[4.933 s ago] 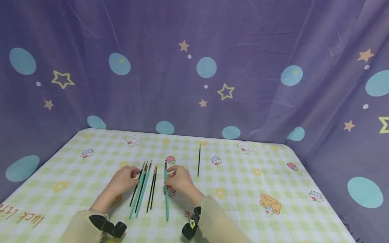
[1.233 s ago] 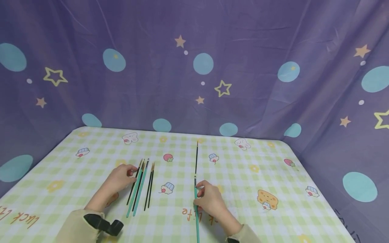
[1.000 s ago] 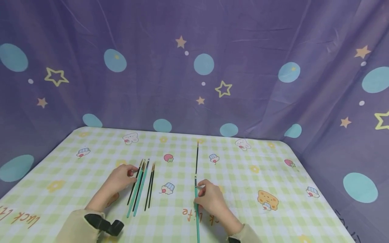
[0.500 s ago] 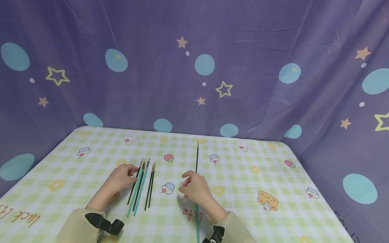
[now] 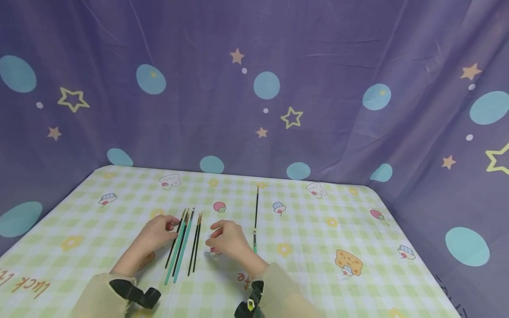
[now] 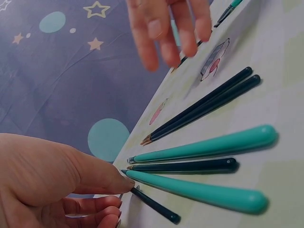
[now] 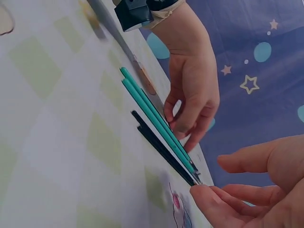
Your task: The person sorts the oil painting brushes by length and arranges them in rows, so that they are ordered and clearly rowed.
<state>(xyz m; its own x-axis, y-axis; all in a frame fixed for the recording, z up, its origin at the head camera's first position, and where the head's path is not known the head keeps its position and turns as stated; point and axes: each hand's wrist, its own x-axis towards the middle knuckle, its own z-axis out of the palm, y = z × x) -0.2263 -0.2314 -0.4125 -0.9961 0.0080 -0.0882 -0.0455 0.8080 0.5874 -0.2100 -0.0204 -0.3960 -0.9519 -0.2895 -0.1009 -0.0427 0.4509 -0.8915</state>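
Note:
My left hand (image 5: pixel 157 233) rests at the left side of a bunch of paintbrushes, thumb and fingers pinching the outermost black paintbrush (image 6: pixel 159 206). Close beside it lie two teal paintbrushes (image 6: pixel 204 145) with a black one between them. A pair of black paintbrushes (image 5: pixel 196 243) lies a little to the right, side by side. My right hand (image 5: pixel 228 238) hovers just right of this pair, fingers and thumb apart and holding nothing. Farther right, a black paintbrush (image 5: pixel 256 207) and a teal paintbrush (image 5: pixel 255 240) lie end to end; the right forearm hides most of the teal one.
A green-and-white checked cloth (image 5: pixel 310 238) with printed cupcakes, flowers and bunnies covers the table. Behind it hangs a purple curtain (image 5: pixel 326 66) with stars and blue dots. Black cameras sit on both wrists.
The right hand carried the teal paintbrush rightward, laid it below the lone black one, let go and moved back left near the black pair. The left hand stayed in place.

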